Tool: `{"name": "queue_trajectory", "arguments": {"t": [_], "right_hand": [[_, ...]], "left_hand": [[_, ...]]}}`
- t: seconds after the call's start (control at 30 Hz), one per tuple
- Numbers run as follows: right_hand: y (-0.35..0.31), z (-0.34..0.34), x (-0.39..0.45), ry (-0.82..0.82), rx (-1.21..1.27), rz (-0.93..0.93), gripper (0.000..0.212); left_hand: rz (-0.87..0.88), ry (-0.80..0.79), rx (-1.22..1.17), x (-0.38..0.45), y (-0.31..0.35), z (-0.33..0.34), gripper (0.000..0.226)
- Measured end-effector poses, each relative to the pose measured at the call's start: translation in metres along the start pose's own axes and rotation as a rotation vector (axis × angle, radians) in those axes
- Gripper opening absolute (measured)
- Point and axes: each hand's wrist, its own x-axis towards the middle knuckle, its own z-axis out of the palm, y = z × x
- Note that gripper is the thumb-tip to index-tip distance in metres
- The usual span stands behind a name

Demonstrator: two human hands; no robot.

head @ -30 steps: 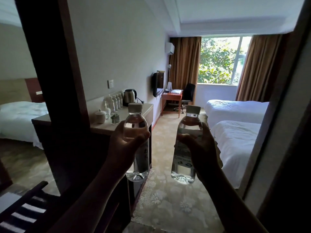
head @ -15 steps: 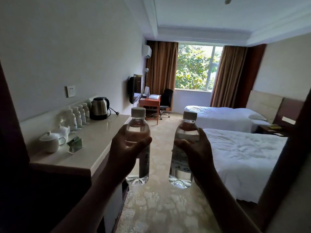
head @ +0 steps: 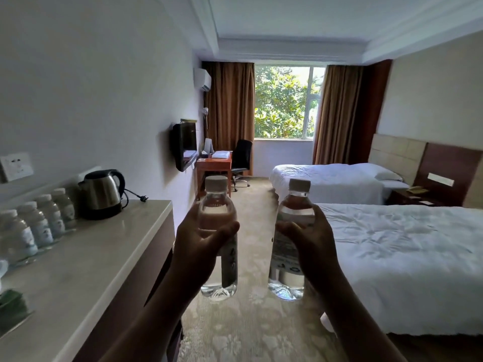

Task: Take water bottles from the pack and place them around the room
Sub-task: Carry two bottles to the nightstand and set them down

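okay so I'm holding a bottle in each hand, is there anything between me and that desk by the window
Nothing visible blocks the way. The left hand and right hand each hold a water bottle, and the carpet runs open to the desk. The office chair sits at its right side.

We have a single view, worn on the person's head, facing straight down the room toward the window (head: 283,101) on the far wall. It looks forward and slightly down. Nearest us, below the window, the left hand (head: 198,246) and right hand (head: 315,248) rise close before the lens. Left of the window runs the counter (head: 104,257); right of it the beds (head: 407,257).
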Motion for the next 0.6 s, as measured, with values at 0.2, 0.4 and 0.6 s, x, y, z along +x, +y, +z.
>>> {"name": "queue_trajectory", "arguments": {"t": [0.2,0.4,0.6], "right_hand": [[0.077,-0.001,0.140,-0.042,-0.023,-0.027,0.049],[0.133,0.016,0.261,-0.052,-0.060,-0.025,0.052],[0.204,0.049,0.372,-0.035,-0.096,-0.010,0.058]], "left_hand": [[0.007,-0.010,0.040,0.126,-0.077,0.053,0.063],[-0.007,-0.016,0.052,0.242,-0.131,0.077,0.063],[0.006,0.003,0.050,0.356,-0.210,0.085,0.065]]}}
